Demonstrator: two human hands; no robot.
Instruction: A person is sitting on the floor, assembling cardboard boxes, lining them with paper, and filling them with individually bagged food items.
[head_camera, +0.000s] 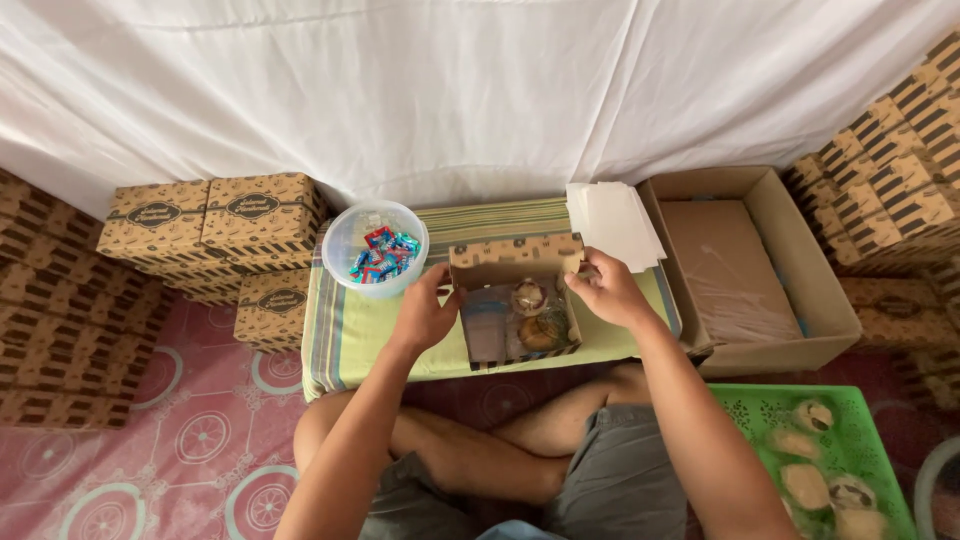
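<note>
Cardboard snack box gripped both sides: left hand, right hand, fingers curled.

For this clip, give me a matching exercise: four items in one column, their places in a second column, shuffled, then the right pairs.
Items
1. clear bowl of wrapped sweets
2. stack of white paper sheets
3. green basket
4. open snack box

Places
A. between the left hand and right hand
B. low right corner, beside the person's knee, holding wrapped pastries
C. left end of the striped cushion
D. right end of the cushion, next to the big open carton

Pairs: 1-C, 2-D, 3-B, 4-A
</note>
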